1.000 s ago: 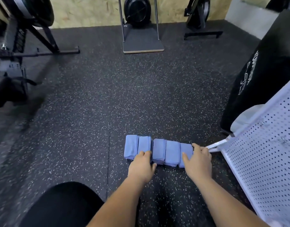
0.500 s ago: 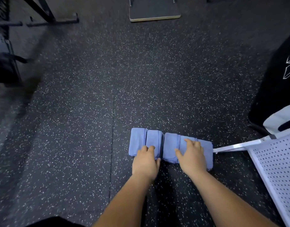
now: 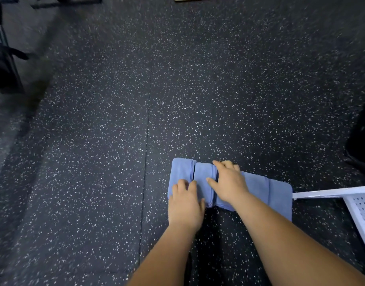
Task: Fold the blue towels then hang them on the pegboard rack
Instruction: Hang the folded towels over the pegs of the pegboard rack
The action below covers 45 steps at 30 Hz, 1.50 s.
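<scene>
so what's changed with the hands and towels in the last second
The right hand slid left along the row of folded blue towels, from the end by the pegboard rack to the middle. The left hand stays pressed on the left towels. The row still lies on the floor.

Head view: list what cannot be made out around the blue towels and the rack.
- The blue towels: how many is unclear; the left hand and the right hand cover the middle folds.
- The right hand: gripping or only pressing is unclear; its fingertips bend out of sight at the far edge.
- The pegboard rack: only a corner shows; the right edge cuts off the rest.
- The dark equipment, far left: blurred and cut by the left edge.
</scene>
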{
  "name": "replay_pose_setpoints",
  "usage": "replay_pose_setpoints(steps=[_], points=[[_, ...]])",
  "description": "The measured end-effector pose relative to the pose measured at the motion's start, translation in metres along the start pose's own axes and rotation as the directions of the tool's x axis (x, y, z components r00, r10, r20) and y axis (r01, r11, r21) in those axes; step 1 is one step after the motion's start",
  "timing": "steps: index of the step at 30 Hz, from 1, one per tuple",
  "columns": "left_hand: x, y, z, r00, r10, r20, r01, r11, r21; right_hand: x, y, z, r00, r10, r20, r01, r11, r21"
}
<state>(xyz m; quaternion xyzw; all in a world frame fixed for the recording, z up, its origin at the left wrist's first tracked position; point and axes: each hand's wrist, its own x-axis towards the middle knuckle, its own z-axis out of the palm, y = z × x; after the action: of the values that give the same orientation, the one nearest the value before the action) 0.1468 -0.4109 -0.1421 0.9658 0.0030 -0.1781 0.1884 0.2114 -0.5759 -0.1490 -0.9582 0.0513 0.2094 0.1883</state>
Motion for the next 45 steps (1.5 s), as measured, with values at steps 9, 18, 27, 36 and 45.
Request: replay_pose_setpoints(steps=[9,18,27,36,45], points=[[0.001,-0.008,0.005,0.999,0.034,0.034,-0.032,0.998,-0.061,0.006,-0.002,0.002,1.000,0.026,0.008,-0.027,0.998,0.055],[-0.010,0.006,-0.006,0.999,0.042,-0.005,-0.042,0.992,-0.121,-0.022,-0.006,-0.013,0.993,0.119,-0.018,-0.097,0.878,0.469],[-0.059,0.066,-0.061,0.979,0.188,-0.077,-0.203,0.903,-0.379,-0.115,-0.003,-0.093,0.972,0.172,-0.157,-0.018,0.728,0.685],[-0.131,0.142,-0.125,0.913,0.389,-0.120,-0.407,0.851,-0.333,-0.236,0.024,-0.185,0.965,0.122,-0.233,0.088,0.685,0.723],[-0.193,0.201,-0.162,0.843,0.497,-0.204,-0.538,0.779,-0.323,-0.335,0.049,-0.237,0.912,0.147,-0.383,0.180,0.695,0.696]])
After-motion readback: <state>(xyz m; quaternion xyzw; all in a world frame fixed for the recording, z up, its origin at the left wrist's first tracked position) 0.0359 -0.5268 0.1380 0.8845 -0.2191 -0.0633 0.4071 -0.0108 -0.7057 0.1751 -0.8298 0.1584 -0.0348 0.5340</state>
